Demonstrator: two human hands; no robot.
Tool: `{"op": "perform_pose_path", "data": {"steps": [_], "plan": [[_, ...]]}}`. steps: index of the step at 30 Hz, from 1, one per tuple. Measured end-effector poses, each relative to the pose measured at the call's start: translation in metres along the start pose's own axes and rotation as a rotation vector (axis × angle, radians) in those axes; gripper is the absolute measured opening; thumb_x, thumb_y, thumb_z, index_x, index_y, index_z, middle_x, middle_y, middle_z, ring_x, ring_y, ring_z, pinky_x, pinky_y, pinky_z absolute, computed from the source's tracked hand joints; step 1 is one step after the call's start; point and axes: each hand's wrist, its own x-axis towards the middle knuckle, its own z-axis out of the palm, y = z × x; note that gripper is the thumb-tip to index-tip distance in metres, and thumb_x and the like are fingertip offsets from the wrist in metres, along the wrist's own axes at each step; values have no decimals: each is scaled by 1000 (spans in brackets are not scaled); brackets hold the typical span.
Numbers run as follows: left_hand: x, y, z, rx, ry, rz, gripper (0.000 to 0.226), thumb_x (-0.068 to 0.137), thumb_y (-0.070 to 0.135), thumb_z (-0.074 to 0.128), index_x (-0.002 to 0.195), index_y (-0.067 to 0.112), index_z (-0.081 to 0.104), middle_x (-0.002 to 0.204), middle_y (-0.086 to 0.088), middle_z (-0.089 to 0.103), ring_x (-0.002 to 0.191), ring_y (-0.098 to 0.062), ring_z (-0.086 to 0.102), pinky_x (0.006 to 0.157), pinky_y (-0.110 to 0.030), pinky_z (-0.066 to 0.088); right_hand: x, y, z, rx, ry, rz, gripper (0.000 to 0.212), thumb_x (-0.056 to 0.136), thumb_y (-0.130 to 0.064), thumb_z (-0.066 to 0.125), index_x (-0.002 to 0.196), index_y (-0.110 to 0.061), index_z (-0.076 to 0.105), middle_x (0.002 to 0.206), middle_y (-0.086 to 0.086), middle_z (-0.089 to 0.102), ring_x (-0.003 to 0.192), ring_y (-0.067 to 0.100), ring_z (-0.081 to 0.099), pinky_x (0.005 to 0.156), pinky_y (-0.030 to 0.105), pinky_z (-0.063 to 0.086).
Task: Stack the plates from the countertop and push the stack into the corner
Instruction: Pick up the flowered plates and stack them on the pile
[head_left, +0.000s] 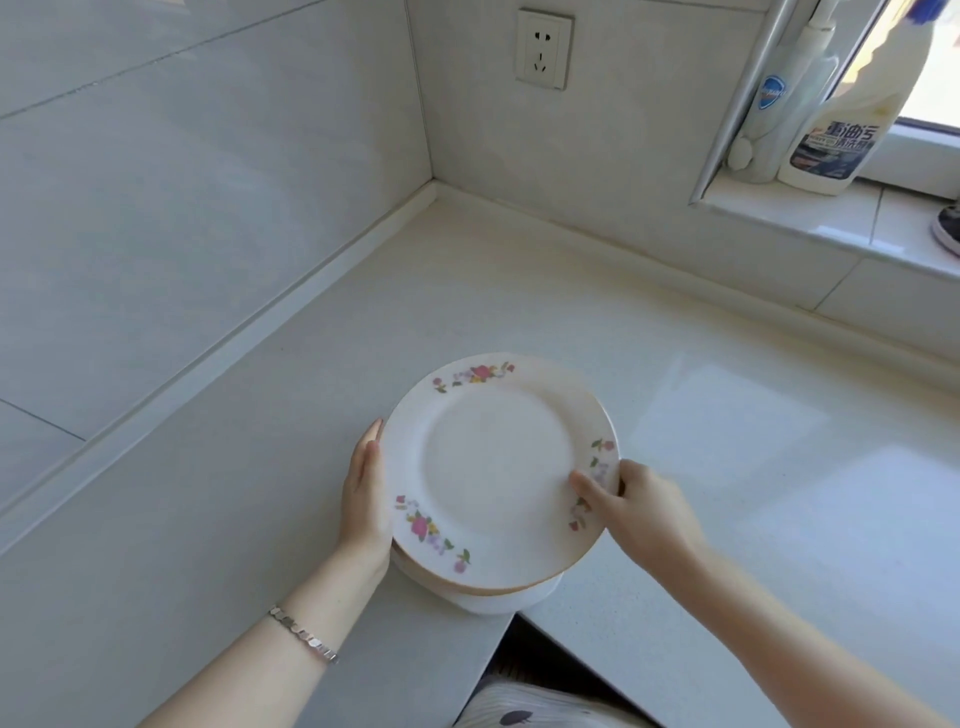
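Note:
A stack of white plates (493, 467) with pink flower prints on the rim sits near the front inner edge of the pale countertop (363, 322). Part of the stack overhangs that edge. My left hand (366, 499) lies flat against the stack's left side, fingers together. My right hand (634, 504) grips the right rim, thumb on top of the uppermost plate and fingers under its edge. The corner (434, 182) where the two tiled walls meet lies far behind the stack.
A wall socket (543, 49) sits above the corner. On the window sill (831, 218) at the right stand a cleaner bottle (841, 124) and a white soap bottle (774, 104). A dark shoe-like object (948, 228) lies at the sill's right edge.

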Motion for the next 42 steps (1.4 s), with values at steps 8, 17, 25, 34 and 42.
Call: {"op": "perform_pose_path", "data": {"steps": [8,17,25,34,42], "plan": [[0,0,-4,-18,-83,-27,45,100,33,27,142,21,38,142,2,47,130,-16,45,112,-36,33,17,-4,-3,-28,47,-11,57,86,-58,44,124,-15,49,123,5,55,113,23,54,83,31,41],[-6,-1,-6,-37,-119,-142,44,99,45,20,133,35,45,138,3,53,128,-18,49,112,-44,34,49,-11,21,781,-94,34,34,95,-30,42,129,-30,49,115,0,62,106,21,59,95,40,48],[-2,5,-10,120,-133,-32,44,102,23,21,146,30,27,152,10,32,141,-10,30,119,-36,22,52,-3,15,806,-179,-11,44,96,-25,45,139,-32,40,128,-1,57,116,22,56,101,43,44],[-2,42,0,639,-11,231,49,97,17,35,145,13,28,157,-7,22,147,-21,15,119,-40,13,50,0,-5,573,-184,-15,33,96,-38,40,128,-31,48,121,-5,57,114,17,54,98,35,43],[-42,82,147,868,-691,358,22,91,14,44,105,11,61,103,-12,69,99,-27,63,85,-29,46,32,81,-83,421,-63,175,22,94,-14,46,110,-7,60,104,16,64,94,28,63,67,21,45]]}}
